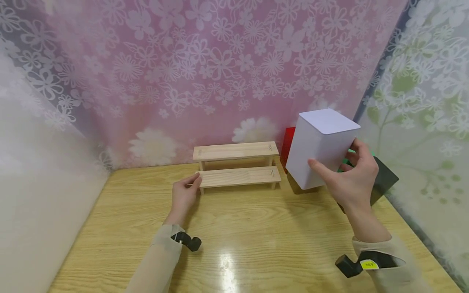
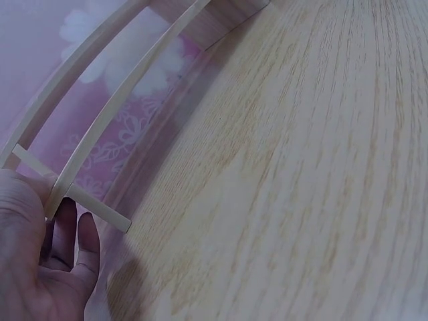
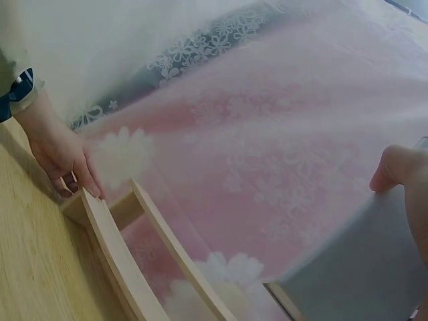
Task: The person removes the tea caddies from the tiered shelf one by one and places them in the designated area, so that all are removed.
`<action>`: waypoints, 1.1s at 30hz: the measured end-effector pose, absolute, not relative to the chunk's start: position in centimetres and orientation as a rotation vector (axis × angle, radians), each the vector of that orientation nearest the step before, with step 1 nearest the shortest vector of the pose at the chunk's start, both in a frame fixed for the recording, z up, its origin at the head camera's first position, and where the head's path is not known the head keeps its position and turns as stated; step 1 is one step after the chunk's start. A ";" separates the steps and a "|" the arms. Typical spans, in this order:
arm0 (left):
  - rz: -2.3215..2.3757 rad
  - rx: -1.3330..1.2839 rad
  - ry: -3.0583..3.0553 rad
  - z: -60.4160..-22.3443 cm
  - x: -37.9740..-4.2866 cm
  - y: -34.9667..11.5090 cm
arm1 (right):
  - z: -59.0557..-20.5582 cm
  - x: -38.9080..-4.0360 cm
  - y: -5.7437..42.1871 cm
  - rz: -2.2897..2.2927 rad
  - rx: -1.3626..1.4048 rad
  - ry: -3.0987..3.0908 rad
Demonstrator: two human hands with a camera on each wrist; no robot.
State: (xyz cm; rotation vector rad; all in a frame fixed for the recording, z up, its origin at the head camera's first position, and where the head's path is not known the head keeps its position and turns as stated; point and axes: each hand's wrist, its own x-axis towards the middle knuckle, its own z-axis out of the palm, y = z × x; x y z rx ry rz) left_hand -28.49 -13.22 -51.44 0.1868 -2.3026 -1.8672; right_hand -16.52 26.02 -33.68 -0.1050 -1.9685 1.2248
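Observation:
A two-tier wooden stand point(image 1: 238, 176) stands against the back curtain, its lower step in front of its upper one. My left hand point(image 1: 184, 196) pinches the left end of the lower board, the thumb on its top; in the left wrist view, fingers point(image 2: 87, 244) curl beneath the board beside a leg. To the right of the stand, a plain white box point(image 1: 320, 148) is held tilted in my right hand point(image 1: 354, 179). The thumb lies on its near side and the other fingers on its right side. In the right wrist view, the white box point(image 3: 354, 261) looks grey in shade.
A red box point(image 1: 287, 146) shows partly behind the white box. Black point(image 1: 382, 179) and green point(image 1: 351, 152) surfaces lie behind the right hand. A flowered curtain point(image 1: 220, 73) closes the back, and curtains hang along both sides of the wood-grain table point(image 1: 234, 228).

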 end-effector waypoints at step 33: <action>-1.890 0.166 -2.301 -51.2 -28.9 -13.4 | -44.8 -13.3 28.5 1.161 -0.215 -1.882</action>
